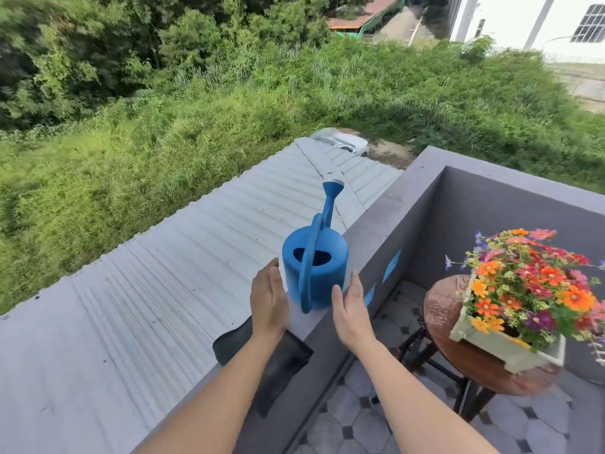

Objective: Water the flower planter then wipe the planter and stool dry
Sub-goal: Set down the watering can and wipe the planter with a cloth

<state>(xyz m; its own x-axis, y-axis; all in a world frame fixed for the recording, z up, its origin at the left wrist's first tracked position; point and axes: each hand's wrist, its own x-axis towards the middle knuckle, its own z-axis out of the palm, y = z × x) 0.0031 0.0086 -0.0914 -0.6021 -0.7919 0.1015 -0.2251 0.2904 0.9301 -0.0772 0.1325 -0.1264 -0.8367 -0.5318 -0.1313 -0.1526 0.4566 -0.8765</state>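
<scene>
A blue watering can (319, 262) stands upright on top of the grey balcony wall (386, 221), spout pointing away. My left hand (268, 298) is at its left side and my right hand (350, 306) at its right side, both with straight fingers close to or lightly touching the can. A dark cloth (278, 362) lies draped over the wall under my left forearm. At the right, a pale green planter (510, 347) full of orange, red and purple flowers sits on a round brown wooden stool (440, 306) whose top looks wet.
A corrugated metal roof (147, 306) slopes away beyond the wall, with grass and trees behind it. The balcony floor (353, 417) has grey tiles with dark diamonds. The stool stands in the balcony corner on dark legs.
</scene>
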